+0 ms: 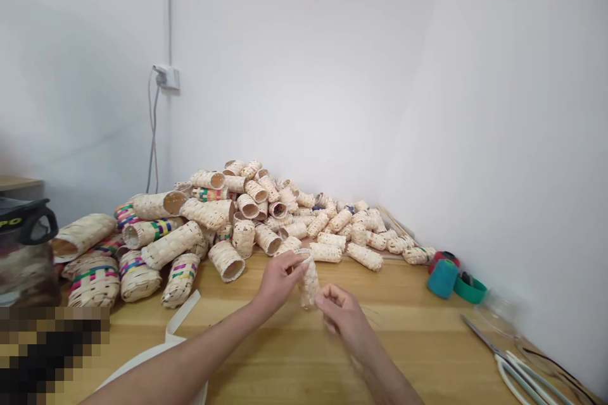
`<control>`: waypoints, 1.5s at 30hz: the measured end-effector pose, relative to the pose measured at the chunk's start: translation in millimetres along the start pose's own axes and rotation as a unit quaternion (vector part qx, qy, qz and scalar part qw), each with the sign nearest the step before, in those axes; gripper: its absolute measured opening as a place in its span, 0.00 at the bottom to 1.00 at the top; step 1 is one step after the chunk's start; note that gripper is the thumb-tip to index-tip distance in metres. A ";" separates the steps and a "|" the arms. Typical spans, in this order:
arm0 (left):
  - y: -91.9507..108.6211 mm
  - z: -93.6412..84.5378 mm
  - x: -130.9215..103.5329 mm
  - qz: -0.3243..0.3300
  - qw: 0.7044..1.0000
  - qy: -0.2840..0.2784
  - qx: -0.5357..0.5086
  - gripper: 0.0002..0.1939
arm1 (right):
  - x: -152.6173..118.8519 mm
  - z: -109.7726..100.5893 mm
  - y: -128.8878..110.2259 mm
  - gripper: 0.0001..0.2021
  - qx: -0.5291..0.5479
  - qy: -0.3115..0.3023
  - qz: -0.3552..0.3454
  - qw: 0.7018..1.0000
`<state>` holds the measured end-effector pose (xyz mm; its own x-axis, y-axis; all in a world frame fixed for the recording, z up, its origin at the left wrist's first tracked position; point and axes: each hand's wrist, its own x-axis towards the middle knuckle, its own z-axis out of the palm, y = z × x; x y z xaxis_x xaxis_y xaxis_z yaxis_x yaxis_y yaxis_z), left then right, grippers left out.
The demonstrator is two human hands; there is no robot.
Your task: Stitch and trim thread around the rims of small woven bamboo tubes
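My left hand grips a small pale woven basket, shaped like a tube, by its upper rim. The basket stands nearly upright above the wooden table, its open end toward the top. Close to its lower right side is my right hand, thumb and fingertips pinched together. What the pinch holds is too small to make out. Faint thin strands show just right of that hand.
Woven tubes lie heaped behind my hands. At right are a teal thread spool, a green tape ring, a clear round container and scissors. A white strip lies left, near a dark-lidded container.
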<state>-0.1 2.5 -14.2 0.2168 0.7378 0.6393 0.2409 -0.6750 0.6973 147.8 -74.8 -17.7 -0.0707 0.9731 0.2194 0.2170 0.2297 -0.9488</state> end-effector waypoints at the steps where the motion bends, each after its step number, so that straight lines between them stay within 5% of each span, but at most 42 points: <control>1: -0.7 -0.3 0.3 -0.001 1.000 0.002 0.001 0.11 | -10.3 -2.0 -3.2 0.19 0.045 -0.005 -0.006 0.999; 5: -5.4 -0.5 2.1 -0.010 1.000 0.009 -0.004 0.11 | -47.2 -18.4 -16.6 0.20 0.282 -0.018 -0.020 0.959; 8: -8.9 0.8 2.5 -0.030 0.999 0.010 -0.026 0.10 | -59.6 -37.8 -20.2 0.18 0.306 0.015 -0.022 0.952; 14: -13.7 2.5 2.5 -0.054 0.997 0.015 -0.052 0.12 | -49.5 -53.2 -2.6 0.20 0.102 0.133 0.043 0.985; 23: -8.7 0.7 1.7 -0.026 0.999 0.019 -0.044 0.11 | -2.5 -29.6 27.4 0.13 -0.272 0.061 0.010 0.960; 29: -10.7 -0.1 2.3 -0.045 0.998 0.034 -0.038 0.11 | 18.2 -17.3 38.6 0.08 -0.241 -0.027 0.027 0.970; 39: -14.0 1.9 2.6 -0.072 0.994 0.054 -0.057 0.11 | 7.4 1.6 44.2 0.06 -0.197 -0.043 0.004 0.980; 42: -14.9 2.0 2.1 -0.075 0.994 0.049 -0.055 0.11 | -0.7 0.5 33.8 0.14 -0.174 -0.020 -0.062 0.983; 45: -15.8 1.3 2.8 -0.077 0.994 0.049 -0.052 0.11 | -22.0 -18.8 19.8 0.18 -0.182 0.081 -0.167 0.966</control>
<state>-2.1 15.2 -23.8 0.0899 0.8320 0.5475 0.1645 -0.5546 0.8157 171.9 -91.3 -37.0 -0.0496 0.8271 0.5599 0.5375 0.4945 -0.6830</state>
